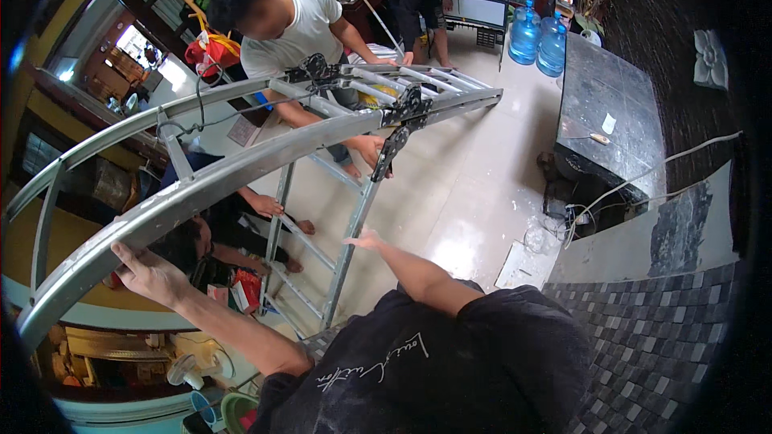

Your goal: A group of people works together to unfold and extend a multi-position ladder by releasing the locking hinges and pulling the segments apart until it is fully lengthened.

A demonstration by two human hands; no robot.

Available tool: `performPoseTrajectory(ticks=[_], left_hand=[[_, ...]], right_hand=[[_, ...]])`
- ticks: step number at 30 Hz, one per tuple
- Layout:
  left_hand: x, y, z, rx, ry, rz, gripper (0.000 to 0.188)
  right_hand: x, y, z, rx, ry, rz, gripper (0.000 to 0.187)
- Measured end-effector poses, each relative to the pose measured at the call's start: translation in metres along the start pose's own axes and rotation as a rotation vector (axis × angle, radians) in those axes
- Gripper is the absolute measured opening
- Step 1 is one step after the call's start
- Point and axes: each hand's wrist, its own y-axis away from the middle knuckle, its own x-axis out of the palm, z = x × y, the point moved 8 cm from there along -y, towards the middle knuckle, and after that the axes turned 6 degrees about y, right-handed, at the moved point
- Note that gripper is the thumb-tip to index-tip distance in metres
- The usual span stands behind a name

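A large aluminium folding ladder (241,169) with black hinges slants across the left and middle of the view. One part is raised, running from the lower left to the far middle; another slopes down to the floor. My left hand (153,275) grips the near rail of the raised part from below, some of its fingers hidden. My right hand (367,239) has its fingertips on the side rail of the lower part, below a black hinge (392,150). A co-worker in a white shirt (310,16) holds the ladder by the hinges. A second person's hand (264,204) touches the lower part's other rail.
At the back, a person in dark clothes (414,0) crouches by a boxy appliance (476,8). Two blue water bottles (524,36) stand beside a dark table (615,104) with a wooden-handled tool (599,138). A pale cable (655,165) hangs at right; a red bag (246,289) sits at left.
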Motion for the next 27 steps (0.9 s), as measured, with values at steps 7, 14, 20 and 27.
performPoseTrajectory(ticks=[7,14,20,27], left_hand=[[-0.005,-0.004,-0.004,0.010,-0.126,0.046,0.051],[0.001,-0.004,-0.004,0.016,-0.083,0.076,0.051],[-0.007,-0.002,0.001,-0.042,-0.114,0.012,0.050],[-0.023,-0.002,0.007,-0.104,-0.170,-0.081,0.056]], right_hand=[[0.009,-0.006,-0.005,0.205,-0.055,-0.357,0.076],[-0.001,0.010,0.003,0.215,-0.129,-0.436,0.062],[-0.012,0.013,0.009,0.179,-0.049,-0.396,0.060],[-0.122,-0.027,-0.028,0.168,0.241,-0.400,0.097]])
